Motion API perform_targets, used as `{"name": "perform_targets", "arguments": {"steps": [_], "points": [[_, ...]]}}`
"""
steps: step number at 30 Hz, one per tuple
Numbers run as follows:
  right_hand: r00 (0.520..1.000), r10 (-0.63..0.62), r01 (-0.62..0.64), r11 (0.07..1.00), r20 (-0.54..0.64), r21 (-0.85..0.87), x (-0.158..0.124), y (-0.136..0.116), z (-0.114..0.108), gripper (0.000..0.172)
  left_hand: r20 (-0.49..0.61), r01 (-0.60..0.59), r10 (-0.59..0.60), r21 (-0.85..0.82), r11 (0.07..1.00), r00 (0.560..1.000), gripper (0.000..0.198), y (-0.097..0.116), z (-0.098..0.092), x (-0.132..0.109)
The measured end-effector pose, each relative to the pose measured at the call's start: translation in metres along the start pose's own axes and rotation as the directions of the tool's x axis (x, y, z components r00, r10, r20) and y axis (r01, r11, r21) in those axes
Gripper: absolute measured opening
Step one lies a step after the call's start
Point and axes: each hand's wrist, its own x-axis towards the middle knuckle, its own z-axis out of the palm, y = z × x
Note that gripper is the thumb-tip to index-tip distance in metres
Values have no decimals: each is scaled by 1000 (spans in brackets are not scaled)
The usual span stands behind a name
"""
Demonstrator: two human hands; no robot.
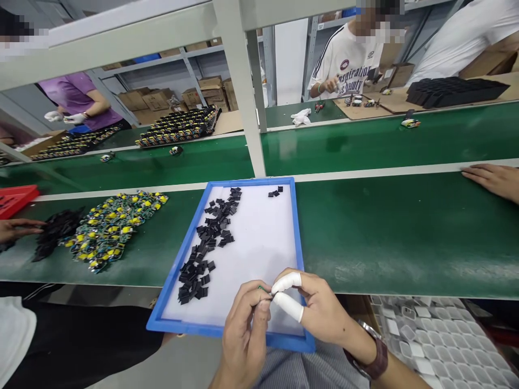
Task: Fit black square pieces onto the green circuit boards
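Note:
My left hand (245,332) and my right hand (314,308) meet over the near edge of a blue-rimmed white tray (298,232). Both pinch a tiny green part (264,290) between their fingertips. White finger cots cover my right thumb and forefinger, and a watch sits on that wrist. A long heap of small black parts (208,243) lies along the tray's left side. A few more black parts (275,192) lie at its far right corner.
A pile of green-and-yellow circuit boards (113,227) and a black heap (57,232) lie to the left, by a neighbour's hand (16,229). Another person's hand (492,181) rests at the right. A grey post (243,92) stands behind the tray. Clear blister trays (441,340) lie at lower right.

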Motion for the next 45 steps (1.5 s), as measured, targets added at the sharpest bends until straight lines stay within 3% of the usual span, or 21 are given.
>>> {"name": "perform_targets", "arguments": {"steps": [7, 11, 16, 23, 26, 32, 39, 45], "points": [[993, -92, 89, 995, -74, -48, -5, -2, 17, 16, -173, -147, 193, 246, 958, 966, 42, -6, 11, -11], [980, -139, 129, 989, -144, -76, -5, 0, 23, 14, -227, -201, 251, 225, 953, 941, 43, -7, 14, -7], [976, -179, 166, 981, -128, -101, -4, -2, 18, 13, -234, -118, 138, 95, 988, 963, 22, -5, 4, 0], [981, -158, 149, 985, -110, -86, -7, 0, 16, 14, -69, 15, -20, -67, 998, 997, 12, 0, -3, 4], [983, -154, 149, 987, -103, -54, -8, 2, 17, 17, -66, 23, -32, -131, 991, 997, 14, -1, 1, 3], [981, -178, 175, 984, -72, -46, -9, 3, 16, 22, -89, -33, 28, -61, 998, 996, 16, -1, 6, 1], [977, -183, 185, 983, -111, 4, -9, 2, 18, 20, -156, 70, -105, -215, 974, 982, 10, 3, 16, 2], [973, -210, 211, 977, -92, 1, -10, 6, 16, 23, -110, 104, -139, -277, 955, 984, 7, 1, 16, 6]]}}
